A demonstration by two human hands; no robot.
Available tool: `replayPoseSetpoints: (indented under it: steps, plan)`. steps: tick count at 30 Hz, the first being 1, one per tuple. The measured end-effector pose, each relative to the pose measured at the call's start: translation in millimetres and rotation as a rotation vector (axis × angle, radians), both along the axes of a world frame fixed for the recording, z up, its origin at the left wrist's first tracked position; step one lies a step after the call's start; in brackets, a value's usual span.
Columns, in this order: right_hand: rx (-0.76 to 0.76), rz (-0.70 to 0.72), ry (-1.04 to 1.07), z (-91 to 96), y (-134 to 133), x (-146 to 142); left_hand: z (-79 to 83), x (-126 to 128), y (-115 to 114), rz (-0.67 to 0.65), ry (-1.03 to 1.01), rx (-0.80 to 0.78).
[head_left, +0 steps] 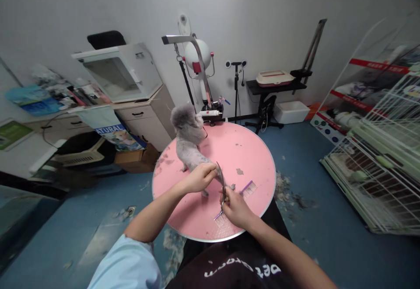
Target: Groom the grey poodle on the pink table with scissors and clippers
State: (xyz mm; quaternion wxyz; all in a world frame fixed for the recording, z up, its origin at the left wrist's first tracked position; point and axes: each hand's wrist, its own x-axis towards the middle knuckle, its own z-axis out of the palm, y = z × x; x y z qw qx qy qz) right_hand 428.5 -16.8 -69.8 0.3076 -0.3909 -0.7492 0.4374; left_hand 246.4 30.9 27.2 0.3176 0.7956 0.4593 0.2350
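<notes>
A grey, close-clipped dog [188, 149] with a fluffy round head stands on the pink round grooming table [256, 153], its rear towards me. My left hand [201, 177] is closed at the dog's hindquarters, its fingers pinched together; exactly which part they grip is hidden. In my right hand [235, 206] is a pair of scissors [221, 175], with the blades pointing up and away beside my left fingertips and the dog's rear. A purple-backed comb [248, 188] lies on the table, partly covered by my right hand.
Behind the dog rises a grooming arm [201, 70] with a hanging strap. A white tube [209, 113] is near its base. Wire cages [370, 166] stand right. A white glass-fronted cabinet [121, 74] is on the left counter. Clipped hair [285, 188] lies on the blue floor.
</notes>
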Motion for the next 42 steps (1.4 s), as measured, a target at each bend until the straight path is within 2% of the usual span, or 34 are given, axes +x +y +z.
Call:
replayPoseSetpoints:
  steps: [10, 16, 19, 23, 24, 25, 26, 28, 29, 30, 32, 34, 37, 40, 42]
  plan:
    - [0.079, -0.003, -0.100, -1.7, 0.3, 6.2, 7.3, 0.8, -1.3, -0.030, -0.032, 0.055]
    - [0.041, -0.003, -0.083, -2.1, -3.2, 5.9, -2.7, -1.8, 1.3, -0.014, -0.057, 0.080]
    - [-0.015, -0.009, -0.028, -4.4, -2.1, 6.3, -1.2, -0.7, 0.0, -0.020, -0.104, 0.041]
    - [-0.039, 0.000, -0.037, -14.4, 16.8, 26.1, 0.5, -12.8, -8.0, -0.036, -0.263, 0.049]
    - [-0.036, 0.023, -0.102, -17.6, 25.2, 34.9, -3.8, -20.0, -11.2, 0.017, -0.351, 0.088]
    - [-0.032, 0.053, -0.199, -20.6, 34.6, 44.6, -11.1, -28.3, -14.8, 0.128, -0.456, 0.142]
    - [-0.022, 0.084, -0.318, -23.3, 44.7, 54.2, -21.3, -36.8, -19.0, 0.293, -0.570, 0.198]
    - [0.031, 0.142, -0.594, -27.0, 65.6, 70.4, -48.6, -50.4, -28.4, 0.726, -0.792, 0.247]
    - [0.080, 0.176, -0.728, -27.9, 75.8, 75.9, -63.6, -53.5, -33.4, 0.873, -0.898, 0.172]
    - [0.134, 0.218, -0.851, -27.9, 85.2, 79.2, -78.1, -53.5, -38.1, 0.946, -0.995, 0.030]
    - [0.213, 0.324, -1.060, -25.3, 101.0, 79.8, -101.1, -44.2, -45.2, 0.925, -1.142, -0.367]
    - [0.255, 0.438, -1.199, -20.0, 109.6, 74.8, -112.6, -26.7, -47.2, 0.854, -1.313, -0.614]
    - [0.327, 0.567, -1.223, -12.7, 101.3, 65.7, -110.6, -1.9, -41.4, 0.786, -1.591, -0.728]
    - [0.397, 0.640, -1.075, -14.2, 67.9, 66.5, -101.2, 9.0, -33.7, 0.778, -1.758, -0.778]
    - [0.363, 0.638, -0.999, -19.0, 43.9, 79.5, -97.0, 10.5, -30.1, 0.756, -1.814, -0.788]
